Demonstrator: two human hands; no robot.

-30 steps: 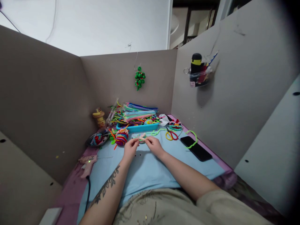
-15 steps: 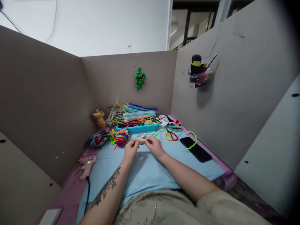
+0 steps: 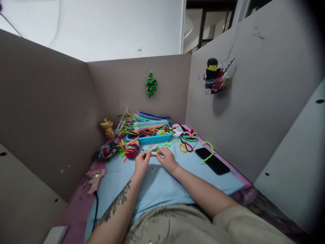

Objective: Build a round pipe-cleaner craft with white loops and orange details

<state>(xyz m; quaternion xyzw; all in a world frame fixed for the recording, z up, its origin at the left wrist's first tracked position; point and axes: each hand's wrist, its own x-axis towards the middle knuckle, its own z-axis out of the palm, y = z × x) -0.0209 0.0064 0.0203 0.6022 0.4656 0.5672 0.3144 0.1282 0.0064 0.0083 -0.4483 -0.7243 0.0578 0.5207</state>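
Note:
Between my fingertips, above the blue cloth, is a short pale cream pipe cleaner piece [image 3: 154,154]. My left hand [image 3: 142,162] pinches its left end, and my right hand [image 3: 166,159] pinches the right end. Just behind it a pink and green fuzzy coil [image 3: 153,148] shows in part; I cannot tell whether it is joined to the pale piece. A striped multicoloured fuzzy bundle [image 3: 132,149] lies left of my left hand. Scissors [image 3: 186,146] with red and yellow handles rest beyond my right hand.
A blue tray [image 3: 149,139] heaped with pipe cleaners [image 3: 151,125] stands at the back. On the left are a pink glue gun [image 3: 95,179], a dark bowl [image 3: 106,151] and a yellow cup [image 3: 108,128]. A black phone [image 3: 213,162] lies right, under a green pipe cleaner [image 3: 211,152].
Both hands stay almost in place, with slight finger movement on the pale piece. A pale pink end behind it shows a little more clearly now.

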